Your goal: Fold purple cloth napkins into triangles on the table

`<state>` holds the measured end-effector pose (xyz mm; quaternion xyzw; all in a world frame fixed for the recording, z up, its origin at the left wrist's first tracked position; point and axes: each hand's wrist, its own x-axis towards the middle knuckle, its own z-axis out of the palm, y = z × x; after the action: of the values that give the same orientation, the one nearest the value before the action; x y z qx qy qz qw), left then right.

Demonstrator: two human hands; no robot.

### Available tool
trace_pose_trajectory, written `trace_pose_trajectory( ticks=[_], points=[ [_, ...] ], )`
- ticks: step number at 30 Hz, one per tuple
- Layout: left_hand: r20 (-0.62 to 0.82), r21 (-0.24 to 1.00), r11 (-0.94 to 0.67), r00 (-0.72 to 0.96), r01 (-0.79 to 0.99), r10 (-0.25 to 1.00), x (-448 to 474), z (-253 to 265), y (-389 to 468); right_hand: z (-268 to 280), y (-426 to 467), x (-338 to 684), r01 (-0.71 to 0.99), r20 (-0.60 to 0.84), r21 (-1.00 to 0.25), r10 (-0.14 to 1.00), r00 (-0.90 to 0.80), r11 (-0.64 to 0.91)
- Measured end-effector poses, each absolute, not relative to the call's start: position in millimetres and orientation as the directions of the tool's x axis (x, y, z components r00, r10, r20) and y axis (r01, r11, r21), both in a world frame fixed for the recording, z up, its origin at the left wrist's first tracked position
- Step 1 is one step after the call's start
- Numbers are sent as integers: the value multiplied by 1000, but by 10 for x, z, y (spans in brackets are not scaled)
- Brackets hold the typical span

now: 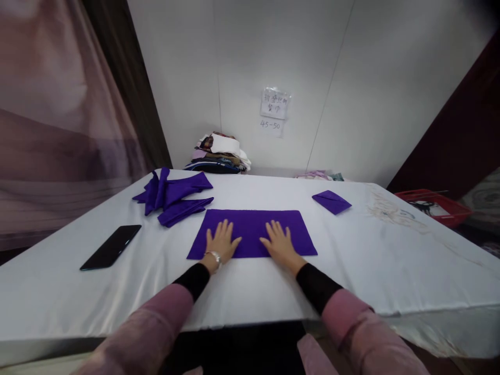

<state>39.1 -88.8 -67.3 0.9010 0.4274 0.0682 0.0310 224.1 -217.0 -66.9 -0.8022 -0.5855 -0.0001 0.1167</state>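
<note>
A purple cloth napkin (252,229) lies flat as a wide rectangle on the white-covered table, its long edge toward me. My left hand (222,240) presses flat on its left half, fingers spread; a bracelet circles that wrist. On the right half rests my right hand (279,244), palm down with the fingers apart. Neither hand grips the fabric. To the far right sits a folded purple napkin (332,201) in a pointed, kite-like shape. A loose heap of crumpled purple napkins (172,194) is at the back left.
A black phone-like slab (111,247) lies on the white tablecloth (250,297) at left. Stacked clothes (221,152) stand against the back wall, below and left of a paper sign (274,104). A red basket (449,208) is beyond the right edge; a curtain (58,114) hangs left.
</note>
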Motion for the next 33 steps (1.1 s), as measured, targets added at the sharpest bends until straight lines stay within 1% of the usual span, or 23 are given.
trace_pose_trajectory(
  ticks=[2, 5, 8, 11, 12, 13, 15, 17, 19, 21, 26, 29, 31, 33],
  points=[
    [119, 107, -682, 672, 723, 731, 589, -715, -967, -697, -1938, 1957, 955, 117, -223, 967, 226, -196],
    [99, 104, -658, 651, 745, 753, 571, -802, -902, -771, -1864, 1903, 954, 70, -244, 978, 197, -174],
    [66, 110, -563, 559, 819, 827, 230, -842, -675, -830, -2125, 2293, 942, 45, -197, 958, 285, -271],
    [63, 76, -428, 424, 901, 904, -176, -819, -467, -878, -2525, 2831, 893, 40, -87, 895, 445, -441],
    [78, 59, -406, 401, 912, 913, -282, -802, -431, -898, -2643, 2983, 882, 26, -46, 882, 471, -470],
    [103, 45, -394, 388, 918, 916, -365, -782, -414, -920, -2742, 3108, 895, 4, -5, 895, 447, -447],
    [158, 29, -395, 386, 918, 909, -459, -738, -431, -969, -2869, 3268, 885, 7, 28, 885, 466, -466],
    [189, 22, -399, 388, 917, 902, -471, -690, -489, -1013, -2915, 3326, 876, 32, 29, 876, 481, -482],
    [178, 27, -398, 387, 917, 905, -436, -642, -548, -1041, -2913, 3326, 874, 56, 20, 874, 484, -485],
    [121, 74, -382, 372, 921, 920, -391, -596, -580, -1054, -2897, 3310, 872, 68, 8, 870, 488, -490],
    [-77, 274, -241, 271, 931, 960, -375, -523, -498, -1054, -2876, 3287, 841, 82, -25, 838, 540, -540],
    [-161, 414, -175, 261, 893, 952, -447, -520, -406, -1056, -2874, 3291, 823, 99, -84, 818, 567, -561],
    [-156, 531, -160, 282, 832, 947, -493, -508, -374, -1049, -2878, 3302, 807, 110, -153, 802, 587, -570],
    [-97, 640, -171, 299, 750, 949, -494, -457, -378, -1018, -2881, 3308, 791, 136, -238, 787, 602, -564]
  ],
)
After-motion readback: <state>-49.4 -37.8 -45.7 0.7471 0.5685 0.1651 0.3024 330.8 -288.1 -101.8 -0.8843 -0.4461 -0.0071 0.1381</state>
